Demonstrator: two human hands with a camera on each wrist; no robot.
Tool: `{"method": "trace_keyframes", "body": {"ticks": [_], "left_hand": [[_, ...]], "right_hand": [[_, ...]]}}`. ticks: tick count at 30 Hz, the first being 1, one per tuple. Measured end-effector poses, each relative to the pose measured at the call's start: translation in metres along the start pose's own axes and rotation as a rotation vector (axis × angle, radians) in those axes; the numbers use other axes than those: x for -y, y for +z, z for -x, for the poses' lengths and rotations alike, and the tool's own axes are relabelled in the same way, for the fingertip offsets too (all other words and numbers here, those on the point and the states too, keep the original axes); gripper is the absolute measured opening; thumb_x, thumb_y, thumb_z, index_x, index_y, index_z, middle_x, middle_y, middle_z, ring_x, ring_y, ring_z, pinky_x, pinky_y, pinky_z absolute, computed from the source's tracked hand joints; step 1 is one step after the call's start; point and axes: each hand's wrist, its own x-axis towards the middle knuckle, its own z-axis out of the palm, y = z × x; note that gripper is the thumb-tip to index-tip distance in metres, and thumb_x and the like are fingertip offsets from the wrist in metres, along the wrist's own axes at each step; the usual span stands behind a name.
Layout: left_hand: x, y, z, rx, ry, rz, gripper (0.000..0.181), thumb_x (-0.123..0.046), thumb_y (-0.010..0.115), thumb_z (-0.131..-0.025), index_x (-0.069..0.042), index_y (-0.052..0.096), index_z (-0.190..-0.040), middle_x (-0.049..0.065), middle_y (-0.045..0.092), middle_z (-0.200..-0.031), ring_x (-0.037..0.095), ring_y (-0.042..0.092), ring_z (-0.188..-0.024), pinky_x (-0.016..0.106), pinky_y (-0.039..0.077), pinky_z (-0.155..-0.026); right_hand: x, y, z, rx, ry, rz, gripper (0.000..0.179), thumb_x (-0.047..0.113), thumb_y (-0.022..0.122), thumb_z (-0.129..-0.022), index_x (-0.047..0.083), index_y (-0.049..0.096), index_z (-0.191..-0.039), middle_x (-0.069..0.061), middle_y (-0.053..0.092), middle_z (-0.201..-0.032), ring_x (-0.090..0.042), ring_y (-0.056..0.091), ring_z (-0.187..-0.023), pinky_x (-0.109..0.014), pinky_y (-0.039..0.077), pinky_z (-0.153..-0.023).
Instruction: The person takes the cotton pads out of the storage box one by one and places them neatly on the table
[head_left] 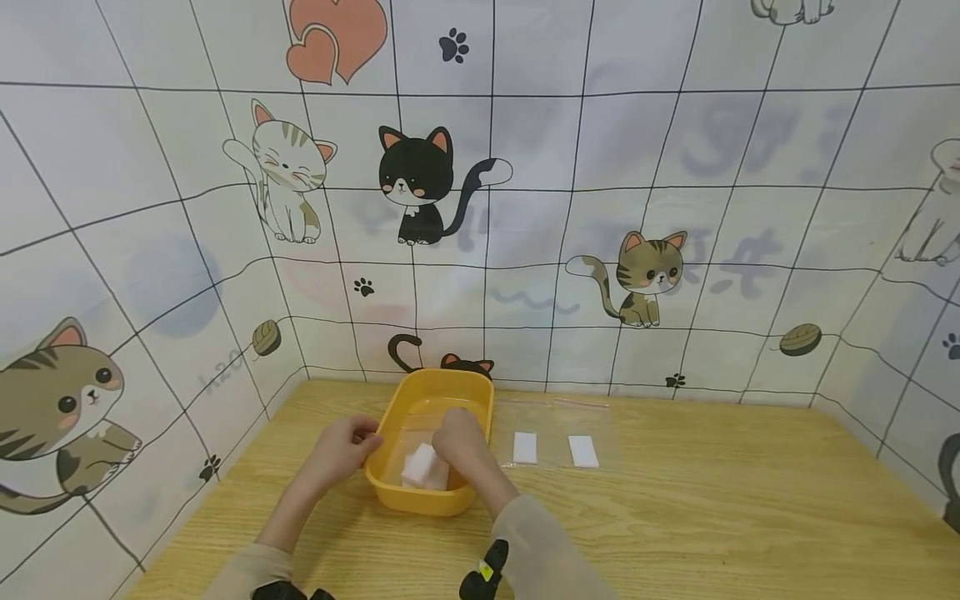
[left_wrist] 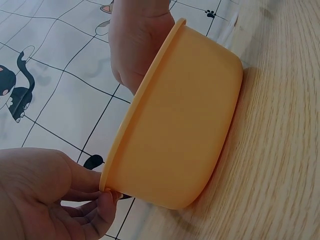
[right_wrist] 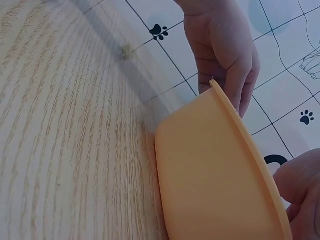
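A yellow plastic basin (head_left: pixel 400 500) stands on the wooden table, with several white blocks (head_left: pixel 422 467) in its near half. At its left side my left hand (head_left: pixel 345 450) pinches the rim between thumb and fingers, as the left wrist view shows for the left hand (left_wrist: pixel 45 195). My right hand (head_left: pixel 461 442) reaches over the right rim into the basin, its knuckles bent and its fingers down beside the white blocks. The fingertips are hidden there, and I cannot tell whether they grip a block.
Right of the basin lies clear zip-bag plastic (head_left: pixel 555 433) with two white rectangles (head_left: pixel 582 451) on or in it. A cloth (head_left: pixel 540 333) printed with cats and grid lines hangs behind and beside the table (head_left: pixel 697 517).
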Motion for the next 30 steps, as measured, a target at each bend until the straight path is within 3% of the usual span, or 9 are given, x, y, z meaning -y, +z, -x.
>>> {"method": "trace_keyframes", "body": {"ticks": [5, 15, 19, 24, 30], "left_hand": [[0.001, 0.001, 0.000, 0.005, -0.014, -0.004, 0.020, 0.001, 0.063, -0.095, 0.013, 0.066, -0.111, 0.009, 0.066, -0.091, 0.021, 0.063, -0.081, 0.030, 0.056, -0.063], [0.002, 0.001, -0.001, -0.006, -0.024, -0.008, 0.020, 0.001, 0.063, -0.095, 0.012, 0.066, -0.111, 0.009, 0.065, -0.090, 0.021, 0.063, -0.080, 0.029, 0.056, -0.062], [0.000, 0.001, 0.000, -0.001, -0.015, -0.005, 0.019, 0.001, 0.063, -0.096, 0.012, 0.066, -0.111, 0.009, 0.065, -0.090, 0.019, 0.062, -0.079, 0.030, 0.056, -0.062], [0.001, 0.001, 0.000, -0.004, -0.018, 0.000, 0.019, 0.002, 0.063, -0.096, 0.012, 0.067, -0.111, 0.009, 0.065, -0.090, 0.018, 0.062, -0.078, 0.029, 0.056, -0.062], [0.001, 0.002, 0.000, -0.002, -0.026, 0.012, 0.020, 0.002, 0.062, -0.095, 0.012, 0.066, -0.112, 0.010, 0.065, -0.090, 0.022, 0.063, -0.080, 0.028, 0.056, -0.062]], "right_hand": [[-0.003, 0.000, -0.001, -0.073, -0.044, -0.027, 0.028, -0.008, 0.055, -0.085, 0.006, 0.046, -0.063, -0.003, 0.040, -0.060, -0.016, 0.041, -0.052, -0.023, 0.035, -0.047], [-0.009, 0.001, 0.000, -0.141, -0.111, -0.187, 0.051, -0.004, 0.060, -0.089, 0.015, 0.033, -0.049, 0.007, 0.028, -0.043, -0.007, 0.028, -0.037, -0.018, 0.022, -0.037], [-0.011, 0.001, -0.001, -0.134, -0.123, -0.231, 0.047, -0.004, 0.060, -0.089, 0.012, 0.042, -0.048, 0.007, 0.036, -0.043, -0.007, 0.036, -0.039, -0.018, 0.027, -0.037], [-0.011, 0.002, 0.000, -0.101, -0.111, -0.273, 0.020, -0.003, 0.061, -0.091, 0.001, 0.065, -0.072, 0.000, 0.057, -0.055, -0.010, 0.055, -0.046, -0.021, 0.045, -0.044], [-0.013, 0.002, 0.001, -0.098, -0.149, -0.365, 0.006, -0.003, 0.062, -0.094, -0.006, 0.066, -0.091, -0.005, 0.062, -0.067, -0.012, 0.058, -0.051, -0.022, 0.051, -0.048]]}}
